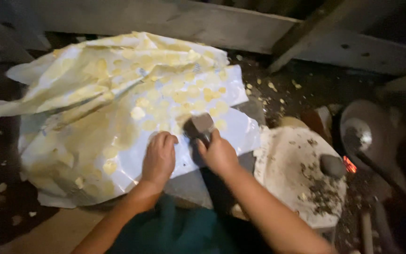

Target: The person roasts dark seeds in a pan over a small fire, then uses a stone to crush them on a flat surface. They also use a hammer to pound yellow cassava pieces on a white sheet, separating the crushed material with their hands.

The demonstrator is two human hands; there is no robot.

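A crumpled white plastic sheet (90, 108) smeared with pale yellow flattened pieces covers a flat stone slab. My left hand (159, 157) rests palm down on the sheet near its front edge, fingers curled. My right hand (218, 153) grips the handle of a hammer with a blocky grey head (199, 124), the head resting on or just above the sheet beside the left hand. Round yellow flattened bits (137, 113) lie scattered across the sheet.
To the right stands a white stone block (283, 164) with dark crumbs and a grey pebble-like lump (332, 165). A glowing ember (349, 164) and a round metal pan (367, 131) sit farther right. Wooden beams (203, 23) run behind. Crumbs litter the dark floor.
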